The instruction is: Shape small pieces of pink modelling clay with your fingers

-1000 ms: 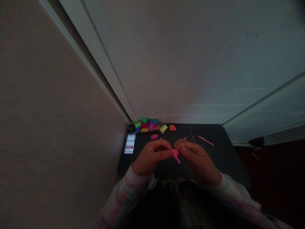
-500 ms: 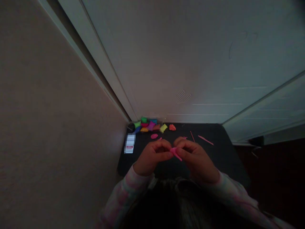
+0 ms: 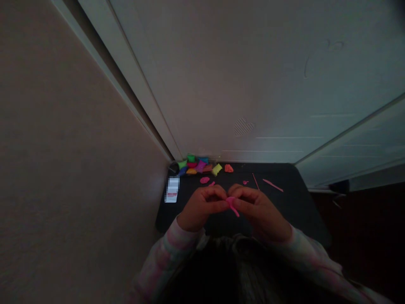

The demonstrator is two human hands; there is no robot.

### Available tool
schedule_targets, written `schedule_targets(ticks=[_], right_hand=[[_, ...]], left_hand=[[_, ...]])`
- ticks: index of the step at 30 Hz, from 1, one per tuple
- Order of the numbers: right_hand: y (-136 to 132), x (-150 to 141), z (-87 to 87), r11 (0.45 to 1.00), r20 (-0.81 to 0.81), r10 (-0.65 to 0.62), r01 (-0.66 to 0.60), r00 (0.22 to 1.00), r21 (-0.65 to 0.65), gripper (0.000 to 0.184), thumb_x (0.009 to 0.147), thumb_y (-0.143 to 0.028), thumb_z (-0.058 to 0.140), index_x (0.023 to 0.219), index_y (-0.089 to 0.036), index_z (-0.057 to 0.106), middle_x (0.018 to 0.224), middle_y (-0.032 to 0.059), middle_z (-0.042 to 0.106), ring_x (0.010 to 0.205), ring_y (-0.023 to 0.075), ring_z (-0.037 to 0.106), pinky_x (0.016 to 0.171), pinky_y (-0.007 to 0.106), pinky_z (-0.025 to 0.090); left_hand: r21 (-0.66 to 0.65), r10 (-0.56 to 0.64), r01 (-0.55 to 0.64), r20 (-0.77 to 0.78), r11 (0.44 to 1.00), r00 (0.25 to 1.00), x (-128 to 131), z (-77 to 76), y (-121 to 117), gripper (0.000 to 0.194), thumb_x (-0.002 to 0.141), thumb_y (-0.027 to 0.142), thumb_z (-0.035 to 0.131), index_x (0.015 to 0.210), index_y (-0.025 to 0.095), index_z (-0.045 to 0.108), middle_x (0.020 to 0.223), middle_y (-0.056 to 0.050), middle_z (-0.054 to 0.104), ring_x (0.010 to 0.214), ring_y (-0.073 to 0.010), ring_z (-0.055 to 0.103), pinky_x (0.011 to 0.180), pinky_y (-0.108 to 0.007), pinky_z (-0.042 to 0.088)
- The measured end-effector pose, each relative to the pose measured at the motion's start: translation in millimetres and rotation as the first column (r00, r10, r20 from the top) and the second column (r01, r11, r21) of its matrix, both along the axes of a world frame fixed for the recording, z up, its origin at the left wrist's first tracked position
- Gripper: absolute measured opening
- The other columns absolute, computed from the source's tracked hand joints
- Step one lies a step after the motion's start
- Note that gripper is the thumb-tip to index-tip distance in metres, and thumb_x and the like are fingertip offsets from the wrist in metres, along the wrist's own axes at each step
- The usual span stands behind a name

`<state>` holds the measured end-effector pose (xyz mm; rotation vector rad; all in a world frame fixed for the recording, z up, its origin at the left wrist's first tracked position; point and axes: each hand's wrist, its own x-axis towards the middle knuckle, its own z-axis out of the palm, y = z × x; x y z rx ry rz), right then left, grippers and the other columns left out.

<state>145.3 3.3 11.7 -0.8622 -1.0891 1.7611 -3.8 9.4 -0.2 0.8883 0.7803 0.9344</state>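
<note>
Between my two hands, above the dark table, is a small piece of pink modelling clay (image 3: 233, 203) with a thin tail hanging down toward me. My left hand (image 3: 204, 207) pinches its left side between thumb and fingers. On the other side, my right hand (image 3: 256, 209) grips it the same way, with thumb and forefinger. Just beyond the hands lie a flat pink clay piece (image 3: 204, 180), a partly hidden pink bit (image 3: 211, 184) and a tiny pink piece with a tail (image 3: 245, 182).
Toward the back left of the table (image 3: 297, 211) are several coloured clay packets (image 3: 201, 165). An orange lump (image 3: 228, 168) sits beside them. Two pink tools, a thin stick (image 3: 255, 181) and a flat blade (image 3: 272, 185), lie right. A white card-like item (image 3: 172, 190) is at left; walls border the table.
The clay's tail now points more steeply down, and my right hand has shifted slightly left. The tiny tailed piece behind it shows more fully.
</note>
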Motion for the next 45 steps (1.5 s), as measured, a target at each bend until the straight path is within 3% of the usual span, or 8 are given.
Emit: schedule_targets(ticks=[15, 24, 27, 31, 33, 36, 39, 45], right_hand=[[-1, 1, -6.6, 0.992, 0.096, -0.114, 0.108, 0.989, 0.067, 0.034, 0.079, -0.045, 0.052, 0.06, -0.019, 0.059, 0.065, 0.0007, 0.047, 0.066, 0.0148, 0.042, 0.063, 0.028, 0.036], [-1, -1, -9.4, 0.977, 0.067, -0.148, 0.135, 0.987, 0.167, 0.01, 0.072, -0.03, 0.065, 0.068, -0.021, 0.064, 0.071, -0.0007, 0.055, 0.071, 0.0133, 0.051, 0.067, 0.027, 0.042], [0, 2, -7.2, 0.891, 0.231, -0.293, 0.178, 0.928, 0.417, 0.005, 0.076, -0.021, 0.062, 0.071, -0.023, 0.064, 0.074, 0.0005, 0.058, 0.071, 0.0141, 0.053, 0.065, 0.027, 0.043], [1, 4, -3.6, 0.655, 0.387, -0.527, 0.07, 0.757, 0.753, 0.01, 0.076, -0.017, 0.061, 0.08, -0.024, 0.067, 0.075, 0.0037, 0.062, 0.072, 0.0172, 0.056, 0.066, 0.031, 0.045], [2, 5, -3.0, 0.563, 0.4, -0.584, -0.002, 0.707, 0.826, 0.014, 0.076, -0.016, 0.059, 0.085, -0.024, 0.067, 0.076, 0.0047, 0.062, 0.072, 0.0179, 0.057, 0.066, 0.032, 0.046], [1, 7, -2.9, 0.51, 0.397, -0.596, -0.053, 0.698, 0.858, 0.022, 0.077, -0.012, 0.055, 0.093, -0.024, 0.065, 0.081, 0.0056, 0.062, 0.075, 0.0178, 0.058, 0.066, 0.032, 0.047], [-1, 10, -1.9, 0.566, 0.398, -0.553, -0.021, 0.731, 0.824, 0.025, 0.078, -0.012, 0.054, 0.099, -0.024, 0.062, 0.085, 0.0056, 0.062, 0.078, 0.0178, 0.058, 0.069, 0.032, 0.046], [-1, 12, 2.3, 0.809, 0.412, -0.361, 0.062, 0.837, 0.584, 0.007, 0.079, -0.023, 0.056, 0.082, -0.021, 0.062, 0.078, 0.0023, 0.061, 0.073, 0.0153, 0.056, 0.064, 0.027, 0.045]], left_hand=[[0.033, 0.075, -0.074, -0.03, 0.997, 0.997, 1, -0.4, -1, 0.012, 0.06, 0.025, 0.073, 0.062, 0.015, 0.066, 0.065, 0.0, 0.057, 0.067, -0.0128, 0.05, 0.068, -0.027, 0.037], [-0.049, 0.156, -0.152, 0.093, 0.987, 0.983, 11, -0.2, -4, 0.018, 0.058, 0.029, 0.074, 0.063, 0.016, 0.063, 0.063, 0.002, 0.056, 0.064, -0.0109, 0.049, 0.067, -0.025, 0.037], [-0.052, 0.198, -0.197, 0.02, 0.979, 0.98, 10, -3.4, -4, 0.019, 0.064, 0.031, 0.071, 0.069, 0.016, 0.06, 0.065, 0.003, 0.055, 0.062, -0.0095, 0.046, 0.064, -0.023, 0.036], [0.101, 0.195, -0.179, -0.179, 0.979, 0.964, 3, -0.3, -4, 0.02, 0.073, 0.035, 0.062, 0.067, 0.016, 0.06, 0.066, 0.001, 0.054, 0.064, -0.0106, 0.046, 0.063, -0.024, 0.036], [0.154, 0.178, -0.14, -0.268, 0.978, 0.947, 0, 2.5, -4, 0.017, 0.07, 0.033, 0.066, 0.073, 0.017, 0.063, 0.071, 0.0, 0.058, 0.069, -0.0124, 0.049, 0.067, -0.025, 0.037], [0.212, 0.184, -0.113, -0.351, 0.971, 0.918, -4, 4.0, -5, 0.017, 0.068, 0.031, 0.068, 0.078, 0.018, 0.065, 0.075, 0.0, 0.06, 0.072, -0.0138, 0.051, 0.071, -0.027, 0.038], [0.299, 0.234, -0.127, -0.355, 0.946, 0.905, -6, 2.9, -4, 0.015, 0.07, 0.03, 0.066, 0.078, 0.018, 0.065, 0.075, -0.001, 0.06, 0.072, -0.0141, 0.052, 0.069, -0.027, 0.039], [0.598, 0.397, -0.121, -0.356, 0.793, 0.846, -5, 3.4, -5, 0.006, 0.072, 0.021, 0.065, 0.077, 0.019, 0.065, 0.077, -0.001, 0.062, 0.075, -0.0141, 0.055, 0.069, -0.026, 0.043]])
